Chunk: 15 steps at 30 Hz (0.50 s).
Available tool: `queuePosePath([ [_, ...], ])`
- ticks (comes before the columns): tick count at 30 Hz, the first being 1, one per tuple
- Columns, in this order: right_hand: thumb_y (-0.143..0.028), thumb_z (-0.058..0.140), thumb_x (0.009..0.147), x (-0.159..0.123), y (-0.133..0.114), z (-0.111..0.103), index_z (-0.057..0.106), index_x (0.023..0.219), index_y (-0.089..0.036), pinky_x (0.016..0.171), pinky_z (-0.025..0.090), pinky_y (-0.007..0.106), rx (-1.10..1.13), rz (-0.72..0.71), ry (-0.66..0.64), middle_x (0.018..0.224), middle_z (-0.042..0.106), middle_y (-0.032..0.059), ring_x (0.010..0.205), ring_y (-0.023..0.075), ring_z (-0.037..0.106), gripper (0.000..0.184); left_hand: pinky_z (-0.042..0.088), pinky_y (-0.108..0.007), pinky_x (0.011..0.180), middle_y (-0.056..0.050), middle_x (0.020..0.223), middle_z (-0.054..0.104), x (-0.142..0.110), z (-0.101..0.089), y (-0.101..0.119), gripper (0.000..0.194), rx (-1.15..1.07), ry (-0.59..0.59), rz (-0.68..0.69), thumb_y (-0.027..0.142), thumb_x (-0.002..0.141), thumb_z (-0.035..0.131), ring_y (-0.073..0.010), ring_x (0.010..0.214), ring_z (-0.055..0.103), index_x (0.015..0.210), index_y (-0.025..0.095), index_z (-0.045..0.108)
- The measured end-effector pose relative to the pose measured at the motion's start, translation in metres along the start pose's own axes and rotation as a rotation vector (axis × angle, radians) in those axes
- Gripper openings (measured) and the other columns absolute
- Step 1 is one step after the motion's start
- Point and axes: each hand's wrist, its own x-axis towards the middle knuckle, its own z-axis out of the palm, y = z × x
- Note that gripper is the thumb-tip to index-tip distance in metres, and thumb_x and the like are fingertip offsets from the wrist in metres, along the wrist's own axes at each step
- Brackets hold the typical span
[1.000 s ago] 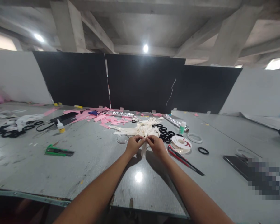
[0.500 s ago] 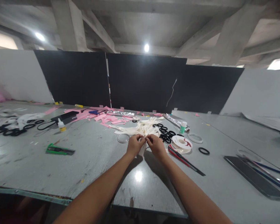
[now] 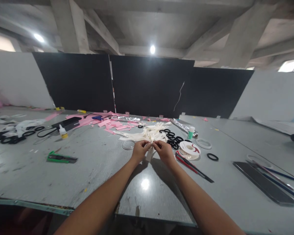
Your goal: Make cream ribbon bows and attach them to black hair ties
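My left hand (image 3: 140,151) and my right hand (image 3: 163,150) meet fingertip to fingertip above the table, both closed in a pinch. Between them they grip a cream ribbon (image 3: 149,155), whose end hangs down below the fingers. What the fingertips cover at the pinch is hidden. Right behind the hands lies a heap of cream ribbon pieces (image 3: 153,130). Several black rings (image 3: 172,138) are piled to its right. A ribbon spool (image 3: 189,148) with white sides sits beside my right hand, and a clear ring (image 3: 128,145) lies beside my left.
A red utility knife (image 3: 192,165) lies right of my right forearm, a green one (image 3: 61,158) far left. Glue bottles stand at left (image 3: 63,132) and right (image 3: 191,132). A dark flat slab (image 3: 262,182) lies at right. Pink scraps (image 3: 110,123) lie behind; black panels (image 3: 152,88) stand at the back.
The ribbon end below the fingers hangs flatter and straighter, where a loop showed before. Both hands stay pinched together in nearly the same place. The whole view has shifted slightly.
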Motion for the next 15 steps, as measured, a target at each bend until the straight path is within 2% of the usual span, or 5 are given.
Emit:
queuePosePath([
  [10, -0.025, 0.054, 0.080, -0.004, -0.008, -0.001, 0.069, 0.084, -0.018, 0.066, 0.042, 0.025, -0.172, -0.034, -0.027, 0.078, 0.070, 0.0053, 0.069, 0.0162, 0.061, 0.017, 0.039, -0.023, 0.063, 0.000, 0.066, 0.063, -0.006, 0.001, 0.010, 0.019, 0.183, 0.073, 0.068, 0.031, 0.075, 0.060, -0.0125, 0.064, 0.051, 0.073, 0.014, 0.068],
  [15, -0.026, 0.054, 0.080, -0.005, -0.009, -0.002, 0.068, 0.083, -0.018, 0.064, 0.041, 0.024, -0.160, -0.028, -0.021, 0.075, 0.069, 0.0044, 0.067, 0.0150, 0.059, 0.017, 0.039, -0.023, 0.063, 0.000, 0.066, 0.063, -0.007, 0.002, 0.013, 0.020, 0.182, 0.080, 0.073, 0.033, 0.074, 0.062, -0.0123, 0.063, 0.052, 0.072, 0.014, 0.068],
])
